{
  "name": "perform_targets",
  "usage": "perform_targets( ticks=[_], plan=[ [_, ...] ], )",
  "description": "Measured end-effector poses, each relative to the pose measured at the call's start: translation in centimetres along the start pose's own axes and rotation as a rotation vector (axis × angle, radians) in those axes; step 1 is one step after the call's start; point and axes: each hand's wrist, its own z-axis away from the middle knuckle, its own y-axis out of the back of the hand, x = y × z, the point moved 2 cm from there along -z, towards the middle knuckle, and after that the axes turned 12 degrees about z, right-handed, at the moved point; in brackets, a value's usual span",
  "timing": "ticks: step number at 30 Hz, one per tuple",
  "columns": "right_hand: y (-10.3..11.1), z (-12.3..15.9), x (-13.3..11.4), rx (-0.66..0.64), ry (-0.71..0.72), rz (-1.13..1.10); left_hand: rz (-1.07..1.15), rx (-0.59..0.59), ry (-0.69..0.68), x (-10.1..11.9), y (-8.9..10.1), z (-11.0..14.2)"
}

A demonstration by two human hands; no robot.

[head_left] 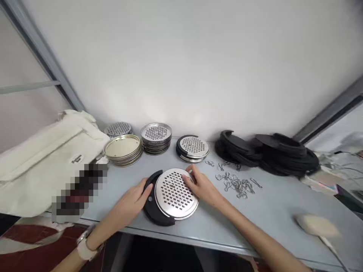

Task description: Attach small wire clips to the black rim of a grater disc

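Near the table's front edge lies a round metal grater plate [176,193] with rows of slots, set inside a black crescent-shaped holder [159,211]. My left hand [138,194] grips the holder at its left side, thumb on top. On the upper right rim of the plate is my right hand [200,185], its thumb on the slotted face and its fingers around the edge. Behind them, a similar grater plate in a black holder [194,146] rests on a small stack by the wall.
Stacks of gold-coloured round plates [124,149] and grater plates [155,136] stand back left, beside a white cloth bag [51,162]. Metal wire clips [236,185] lie right of my hands. Black holders [272,153] are piled behind; a blurred pale-headed tool [316,225] lies front right.
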Motion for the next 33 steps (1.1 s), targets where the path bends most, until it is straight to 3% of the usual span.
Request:
perform_targets(
  ticks=[4,9,12,15,20,33],
  plan=[
    [-0.2,-0.2,0.2,0.067,0.057,0.06,0.028,-0.013,0.041,0.8,-0.4,-0.7],
    [0.9,-0.4,0.7,0.013,0.057,0.08,0.061,-0.078,0.291,1.6,0.9,-1.2],
    [2.8,-0.1,0.6,-0.155,0.086,0.028,0.033,-0.178,0.316,2.4,2.5,-1.0],
    [4.7,0.7,0.5,-0.366,0.14,0.006,0.002,-0.318,0.257,3.1,3.7,-0.5],
    [5.6,1.4,0.9,-0.573,0.21,0.067,0.007,-0.358,0.196,3.4,3.9,-0.7],
    [4.0,0.8,0.8,-0.503,0.28,0.081,0.062,-0.286,0.175,3.6,3.0,-1.6]
  ],
)
